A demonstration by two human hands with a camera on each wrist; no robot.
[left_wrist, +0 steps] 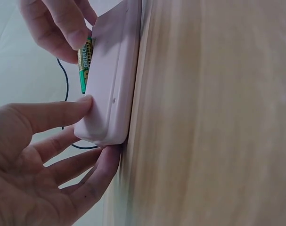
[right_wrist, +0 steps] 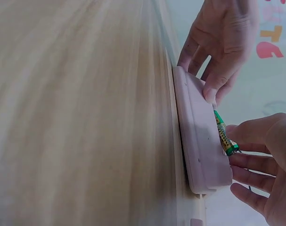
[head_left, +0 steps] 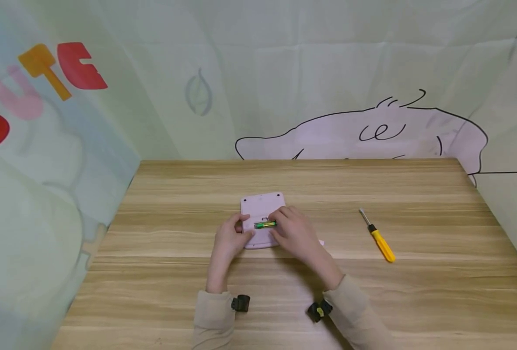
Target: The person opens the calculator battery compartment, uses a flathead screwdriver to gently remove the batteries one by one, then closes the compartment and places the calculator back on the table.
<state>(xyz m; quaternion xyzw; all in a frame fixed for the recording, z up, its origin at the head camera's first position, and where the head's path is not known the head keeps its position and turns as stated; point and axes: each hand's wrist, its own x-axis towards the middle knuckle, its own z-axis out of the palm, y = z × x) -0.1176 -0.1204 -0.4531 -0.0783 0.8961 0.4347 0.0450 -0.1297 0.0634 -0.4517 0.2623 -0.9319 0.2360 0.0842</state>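
A pale pink, flat device [head_left: 262,204] shaped like a calculator lies on the wooden table with its back up. Dark dots mark its far corners. My left hand [head_left: 229,238] grips its left edge, thumb on top and fingers along the side, as the left wrist view confirms. A green and gold battery [left_wrist: 85,63] sits tilted at the slot in the device's back, one end raised in the right wrist view. My right hand [head_left: 297,233] pinches the battery's right end, thumb against it, with other fingers by the device's edge. The slot is mostly hidden.
A screwdriver [head_left: 377,237] with a yellow handle lies to the right, its tip pointing away. A small pale pink piece [head_left: 321,242] shows beside my right wrist, partly covered. A printed cloth backdrop [head_left: 258,73] hangs behind the table [head_left: 171,194].
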